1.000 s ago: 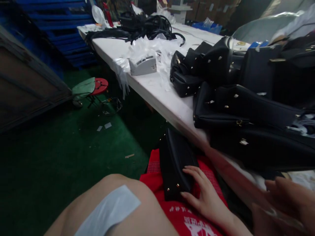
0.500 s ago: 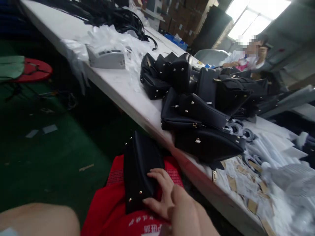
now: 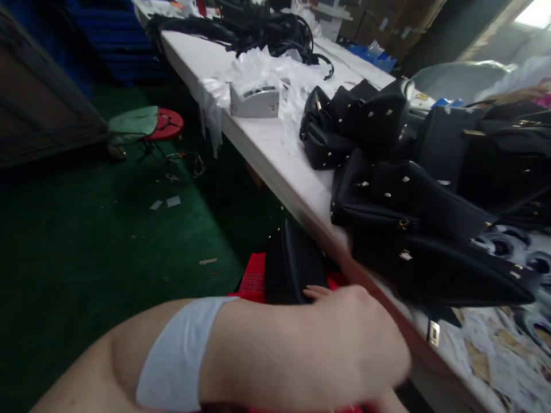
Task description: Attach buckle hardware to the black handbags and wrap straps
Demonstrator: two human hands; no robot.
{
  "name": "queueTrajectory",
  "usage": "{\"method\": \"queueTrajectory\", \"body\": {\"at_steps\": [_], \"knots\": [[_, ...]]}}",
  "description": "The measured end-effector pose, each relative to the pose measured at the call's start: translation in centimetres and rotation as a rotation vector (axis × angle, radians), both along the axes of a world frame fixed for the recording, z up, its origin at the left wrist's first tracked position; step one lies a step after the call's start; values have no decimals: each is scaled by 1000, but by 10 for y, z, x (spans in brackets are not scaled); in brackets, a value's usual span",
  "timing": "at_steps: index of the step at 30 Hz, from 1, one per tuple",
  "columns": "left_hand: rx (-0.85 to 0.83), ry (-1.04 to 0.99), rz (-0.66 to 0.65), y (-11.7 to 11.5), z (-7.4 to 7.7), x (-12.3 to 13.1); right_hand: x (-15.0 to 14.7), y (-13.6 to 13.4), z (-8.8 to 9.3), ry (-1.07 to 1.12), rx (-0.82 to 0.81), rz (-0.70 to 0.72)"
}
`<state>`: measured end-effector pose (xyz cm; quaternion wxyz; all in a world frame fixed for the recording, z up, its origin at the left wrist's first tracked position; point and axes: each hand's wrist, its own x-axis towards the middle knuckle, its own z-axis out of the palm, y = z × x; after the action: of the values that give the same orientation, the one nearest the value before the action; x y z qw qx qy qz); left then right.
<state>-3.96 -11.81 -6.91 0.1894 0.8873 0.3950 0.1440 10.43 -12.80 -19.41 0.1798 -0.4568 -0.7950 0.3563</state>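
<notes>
A black bag (image 3: 297, 267) with small metal studs rests on my red-clothed lap, beside the table edge. My right hand (image 3: 317, 292) is on its side; only the fingertips show, holding against the leather, and the rest is covered by my left arm. My left forearm, with a white patch near the elbow, stretches across from the lower left. My left hand (image 3: 372, 347) is near the table edge in front of the bag, blurred by motion, its fingers hidden. Right of my hands, several black bags (image 3: 404, 195) with metal fittings are piled on the table.
The long white table (image 3: 316, 203) carries clear plastic wrap (image 3: 262, 66), a grey tape dispenser (image 3: 255, 103) and black straps (image 3: 275, 34). Paper scraps and rolls lie at the right. A red stool (image 3: 166, 123) stands on the green floor. A person's arm shows at the far right.
My left arm has swung in from the lower left across my lap, covering most of my right hand. The view has turned left, so the table appears further right. The bag remains on my lap.
</notes>
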Motion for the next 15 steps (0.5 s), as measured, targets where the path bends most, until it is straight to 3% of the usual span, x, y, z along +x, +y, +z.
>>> {"method": "queueTrajectory", "body": {"at_steps": [3,6,8,11,15], "knots": [[-79,-34,48,27,-25,-38,3,0,2,45,-9,31],[-377,-420,406,33,-52,-67,0,3,8,116,-81,106],[-470,-560,547,27,-64,-76,-2,8,11,136,-132,118],[-465,-549,618,17,-74,-81,-5,17,13,140,-165,112],[-348,-313,626,17,-77,-83,-5,26,11,144,-161,90]]}}
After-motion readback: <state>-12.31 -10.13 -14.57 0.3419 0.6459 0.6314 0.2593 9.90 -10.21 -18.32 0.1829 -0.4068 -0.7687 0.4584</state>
